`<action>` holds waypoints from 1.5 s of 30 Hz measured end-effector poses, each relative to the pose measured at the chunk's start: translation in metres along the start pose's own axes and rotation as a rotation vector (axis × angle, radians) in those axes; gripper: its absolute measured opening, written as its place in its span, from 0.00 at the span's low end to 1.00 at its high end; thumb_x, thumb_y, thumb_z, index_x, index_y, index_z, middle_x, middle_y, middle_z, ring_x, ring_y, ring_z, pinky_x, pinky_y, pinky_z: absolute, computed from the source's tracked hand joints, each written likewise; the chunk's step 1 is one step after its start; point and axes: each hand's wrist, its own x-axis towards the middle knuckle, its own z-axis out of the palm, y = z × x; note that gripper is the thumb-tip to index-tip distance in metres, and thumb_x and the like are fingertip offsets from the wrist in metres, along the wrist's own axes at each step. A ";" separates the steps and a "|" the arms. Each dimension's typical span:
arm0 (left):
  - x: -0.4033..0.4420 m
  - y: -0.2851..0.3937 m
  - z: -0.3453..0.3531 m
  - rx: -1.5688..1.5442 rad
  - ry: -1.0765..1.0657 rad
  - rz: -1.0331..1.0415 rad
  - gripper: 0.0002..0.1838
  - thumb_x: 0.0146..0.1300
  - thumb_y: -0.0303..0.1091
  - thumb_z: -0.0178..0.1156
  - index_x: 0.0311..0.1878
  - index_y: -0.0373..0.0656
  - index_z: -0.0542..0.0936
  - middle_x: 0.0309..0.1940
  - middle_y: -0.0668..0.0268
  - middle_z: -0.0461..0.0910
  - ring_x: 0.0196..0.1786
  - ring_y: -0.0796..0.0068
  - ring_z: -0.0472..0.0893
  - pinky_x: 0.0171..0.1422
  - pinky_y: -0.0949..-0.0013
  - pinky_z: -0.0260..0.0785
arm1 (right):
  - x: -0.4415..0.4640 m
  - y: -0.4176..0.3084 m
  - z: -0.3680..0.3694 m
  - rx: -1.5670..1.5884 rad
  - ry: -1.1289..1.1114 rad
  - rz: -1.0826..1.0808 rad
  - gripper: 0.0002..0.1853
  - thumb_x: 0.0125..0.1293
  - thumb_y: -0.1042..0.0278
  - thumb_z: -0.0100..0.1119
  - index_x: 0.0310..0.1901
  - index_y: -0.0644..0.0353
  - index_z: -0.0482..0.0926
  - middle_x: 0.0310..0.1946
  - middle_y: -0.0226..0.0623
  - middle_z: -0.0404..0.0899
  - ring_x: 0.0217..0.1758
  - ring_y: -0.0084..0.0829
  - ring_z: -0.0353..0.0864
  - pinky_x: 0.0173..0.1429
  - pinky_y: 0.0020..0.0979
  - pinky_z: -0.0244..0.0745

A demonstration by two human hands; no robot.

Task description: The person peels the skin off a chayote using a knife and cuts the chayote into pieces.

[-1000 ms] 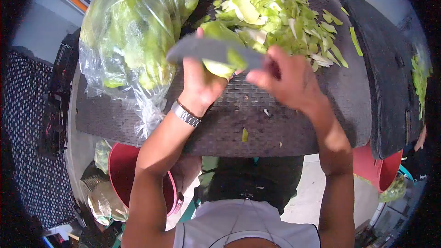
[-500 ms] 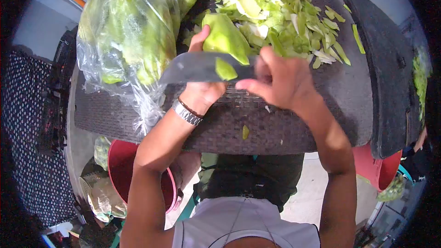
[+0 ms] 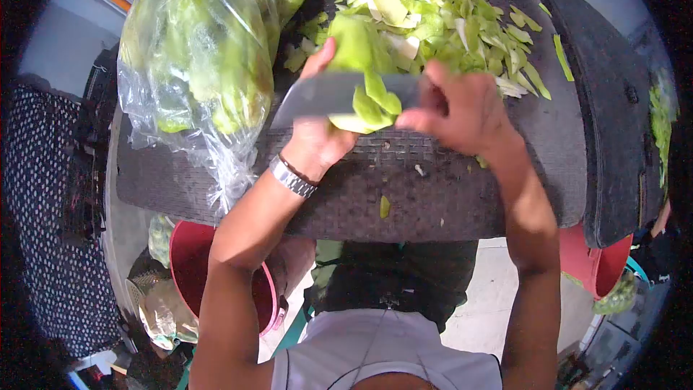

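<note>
Over the dark woven table, my left hand (image 3: 317,133) is wrapped round a large pale green fruit or vegetable (image 3: 354,43), its thumb up along the left side. My right hand (image 3: 462,108) grips the dark handle of a wide knife (image 3: 310,97), whose blurred blade lies across the green piece and points left. Green peel (image 3: 375,101) rests on the blade. Behind my hands is a heap of green and whitish peelings (image 3: 433,14). A clear plastic bag (image 3: 202,58) of green pieces stands left of my left hand.
The table (image 3: 325,209) has small scraps near its front edge. A dark folded panel (image 3: 599,115) stands along its right side. Below are a red bucket (image 3: 184,260) at left and another red container (image 3: 599,263) at right. A dotted cloth (image 3: 43,209) hangs at far left.
The knife has moved over the green piece, and more peel now lies on its blade. The green piece has turned and tilted in my left hand.
</note>
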 end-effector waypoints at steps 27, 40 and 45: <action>0.000 -0.002 -0.002 0.000 -0.015 0.080 0.34 0.73 0.64 0.54 0.66 0.43 0.77 0.57 0.55 0.84 0.58 0.56 0.84 0.68 0.52 0.75 | -0.002 -0.022 0.004 -0.002 -0.016 -0.032 0.29 0.56 0.44 0.78 0.33 0.59 0.71 0.19 0.32 0.79 0.20 0.37 0.82 0.29 0.37 0.76; -0.003 -0.001 -0.001 -0.121 -0.178 -0.059 0.32 0.75 0.62 0.53 0.66 0.43 0.76 0.55 0.59 0.84 0.55 0.64 0.86 0.63 0.56 0.78 | -0.002 -0.023 -0.001 0.038 -0.017 -0.011 0.35 0.56 0.29 0.72 0.32 0.59 0.72 0.18 0.33 0.81 0.21 0.42 0.85 0.31 0.44 0.81; -0.008 0.000 0.000 -0.147 -0.178 -0.136 0.32 0.75 0.63 0.51 0.66 0.44 0.76 0.56 0.59 0.84 0.57 0.62 0.85 0.65 0.55 0.78 | -0.003 -0.024 -0.002 0.050 0.007 -0.061 0.30 0.56 0.39 0.76 0.34 0.59 0.72 0.18 0.35 0.78 0.21 0.40 0.83 0.29 0.39 0.76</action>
